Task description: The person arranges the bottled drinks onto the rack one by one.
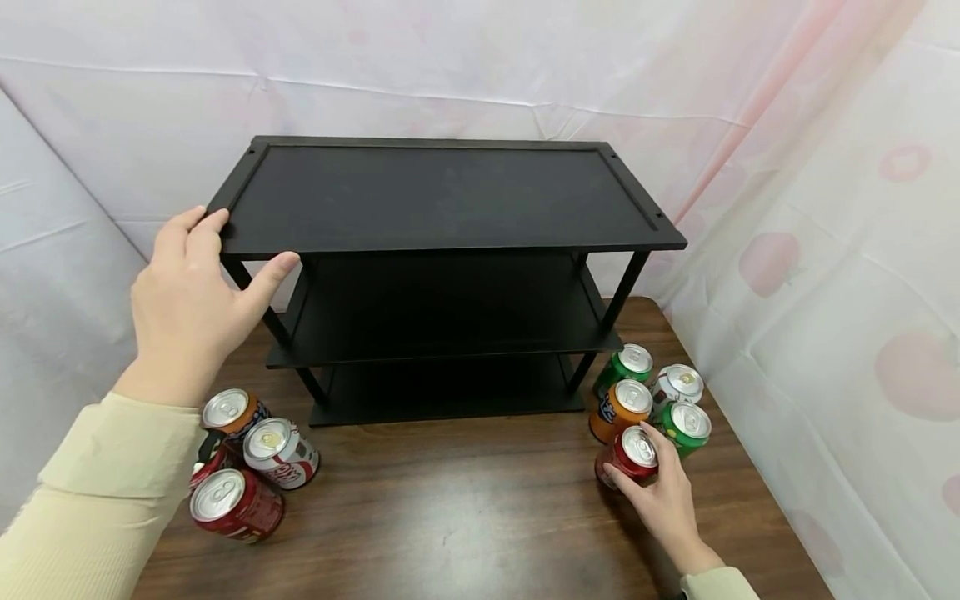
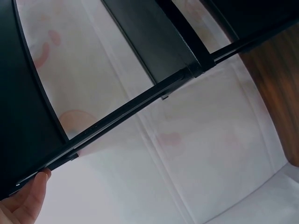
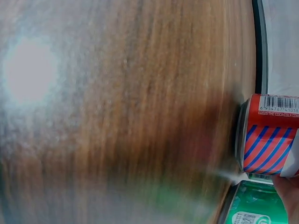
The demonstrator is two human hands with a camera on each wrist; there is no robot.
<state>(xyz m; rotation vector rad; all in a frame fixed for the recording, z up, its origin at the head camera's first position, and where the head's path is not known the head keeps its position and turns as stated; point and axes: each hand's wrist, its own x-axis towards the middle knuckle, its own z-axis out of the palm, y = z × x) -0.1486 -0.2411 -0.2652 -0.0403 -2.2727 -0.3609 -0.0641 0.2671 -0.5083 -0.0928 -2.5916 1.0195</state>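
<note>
On the left, my left hand (image 1: 191,296) rests its fingertips on the corner of a black three-tier shelf (image 1: 450,196), thumb spread out by the front edge. The left wrist view shows fingers (image 2: 35,198) against the edge of the shelf's dark frame (image 2: 126,107). My right hand (image 1: 663,500) grips a red soda can (image 1: 621,461) between thumb and fingers, at the front of a cluster of cans. Seen from the right wrist, the red can (image 3: 271,140) has blue stripes, a barcode and Coca-Cola lettering, with a green can (image 3: 257,205) beside it.
Beside the held can stand an orange can (image 1: 611,417), a white can (image 1: 663,387) and two green cans (image 1: 686,437). Left of the shelf are an orange can (image 1: 243,421), a white can (image 1: 288,462) and a red can (image 1: 251,508). Patterned curtains hang behind the wooden table (image 1: 450,508).
</note>
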